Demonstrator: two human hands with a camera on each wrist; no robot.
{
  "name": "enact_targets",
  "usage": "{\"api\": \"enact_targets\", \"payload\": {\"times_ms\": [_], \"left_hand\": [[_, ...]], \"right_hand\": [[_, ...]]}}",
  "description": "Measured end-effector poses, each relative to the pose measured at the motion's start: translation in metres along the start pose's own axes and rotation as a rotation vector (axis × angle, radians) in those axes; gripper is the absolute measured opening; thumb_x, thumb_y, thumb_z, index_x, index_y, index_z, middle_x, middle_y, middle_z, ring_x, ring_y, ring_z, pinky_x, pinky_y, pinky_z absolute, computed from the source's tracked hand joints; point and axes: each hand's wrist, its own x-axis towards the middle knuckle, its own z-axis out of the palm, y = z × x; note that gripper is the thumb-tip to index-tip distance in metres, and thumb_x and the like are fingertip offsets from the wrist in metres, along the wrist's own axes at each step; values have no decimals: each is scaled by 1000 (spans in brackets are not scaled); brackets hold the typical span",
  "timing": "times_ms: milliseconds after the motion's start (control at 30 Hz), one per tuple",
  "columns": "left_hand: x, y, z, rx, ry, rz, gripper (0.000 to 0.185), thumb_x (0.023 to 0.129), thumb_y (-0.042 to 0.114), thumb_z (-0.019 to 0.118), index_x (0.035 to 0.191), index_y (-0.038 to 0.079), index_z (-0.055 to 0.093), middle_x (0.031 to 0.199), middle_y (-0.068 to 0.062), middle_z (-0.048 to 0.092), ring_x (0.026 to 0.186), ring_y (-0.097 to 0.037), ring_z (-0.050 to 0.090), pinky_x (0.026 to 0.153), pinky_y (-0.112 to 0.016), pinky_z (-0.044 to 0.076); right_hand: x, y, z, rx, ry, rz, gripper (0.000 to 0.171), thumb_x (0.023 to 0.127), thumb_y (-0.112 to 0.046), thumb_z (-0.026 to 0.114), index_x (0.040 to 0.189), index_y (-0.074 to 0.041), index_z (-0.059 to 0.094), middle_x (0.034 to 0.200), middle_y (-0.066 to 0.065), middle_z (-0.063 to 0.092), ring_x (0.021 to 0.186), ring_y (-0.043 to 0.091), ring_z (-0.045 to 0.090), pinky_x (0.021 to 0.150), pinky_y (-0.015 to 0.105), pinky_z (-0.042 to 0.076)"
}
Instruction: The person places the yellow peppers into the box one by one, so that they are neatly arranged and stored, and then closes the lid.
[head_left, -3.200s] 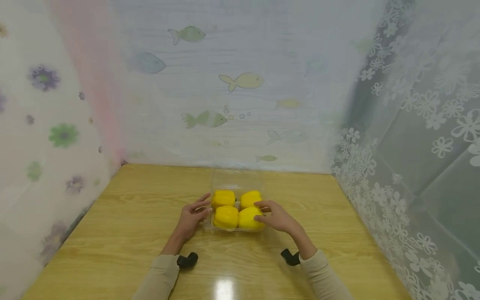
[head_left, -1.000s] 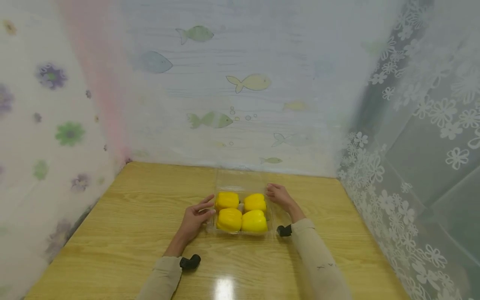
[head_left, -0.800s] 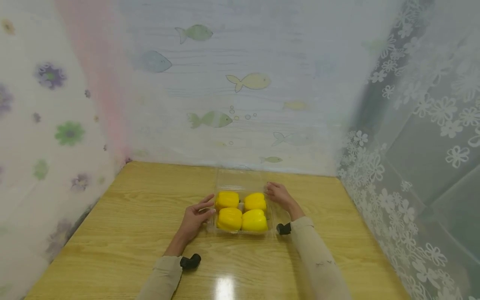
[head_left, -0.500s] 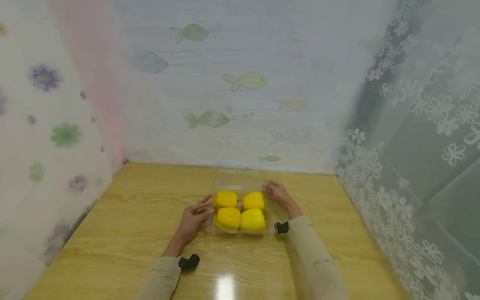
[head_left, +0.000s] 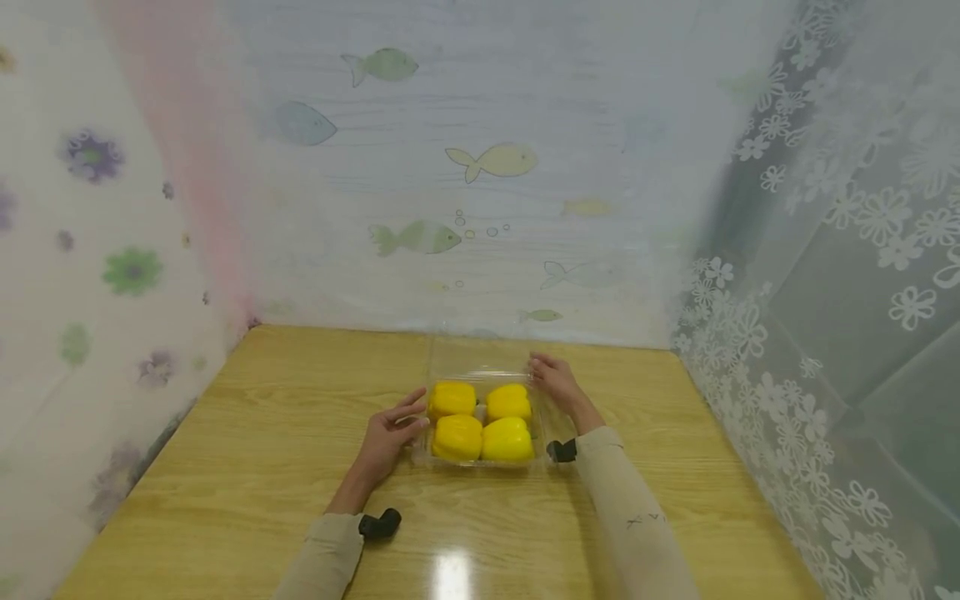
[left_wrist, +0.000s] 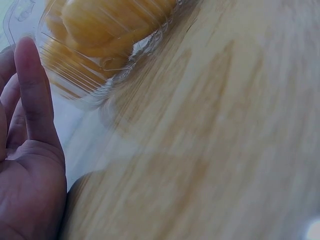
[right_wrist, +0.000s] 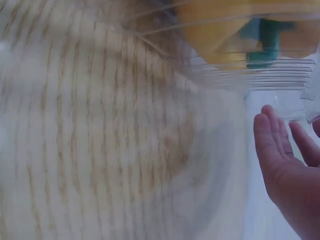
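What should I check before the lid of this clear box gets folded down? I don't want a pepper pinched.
1. Four yellow peppers sit inside the clear box: ok.
2. Lid stands open at the far side: ok.
3. Left hand steadies the box's left side: ok.
4. Right hand is at the lid's right corner: ok.
5. Peppers lie below the rim: cannot tell.

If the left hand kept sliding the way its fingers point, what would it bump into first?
Probably the clear plastic box of yellow peppers: the left hand already points at its near-left side, seemingly touching it.
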Motion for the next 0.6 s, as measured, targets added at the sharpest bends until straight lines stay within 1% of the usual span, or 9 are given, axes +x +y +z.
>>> {"api": "enact_targets", "payload": {"times_ms": [167,267,367,500,600], "left_hand": [[-1,1,1,21,11,-4,43,94,5,73,130,-15,61,158,-15,44,87,-4,68,58,-17,50],[-1,0,1,20,10,-10,43,94,5,72,130,-14,61,158,-14,44,89,-5,68,59,-17,51],[0,0,1,10,9,-15,43,94,4,72,130,-14,61,158,-14,44,92,-6,69,60,-17,51],[0,0,0,9,3,-12,43,94,5,72,131,-14,61,159,-13,44,94,-6,69,60,-17,51],[-1,0,0,13,-1,-11,43,95,5,72,132,-14,60,159,-14,43,94,-6,69,61,-17,52]], "right_hand": [[5,-3,-3,12,14,-55,51,109,-7,42,155,9,29,155,32,38,139,44,45,114,44,41],[6,-7,-5,41,-1,-65,51,110,-5,42,156,9,28,156,32,35,140,45,44,112,41,42],[6,-11,-6,46,-15,-76,51,110,-4,41,156,9,26,157,34,32,140,47,42,111,40,44],[5,-16,-6,44,-18,-80,51,109,-3,41,156,9,26,156,35,32,140,49,41,112,45,43],[4,-18,-5,55,-15,-86,50,109,-2,40,156,10,26,155,36,31,140,50,40,114,51,38]]}}
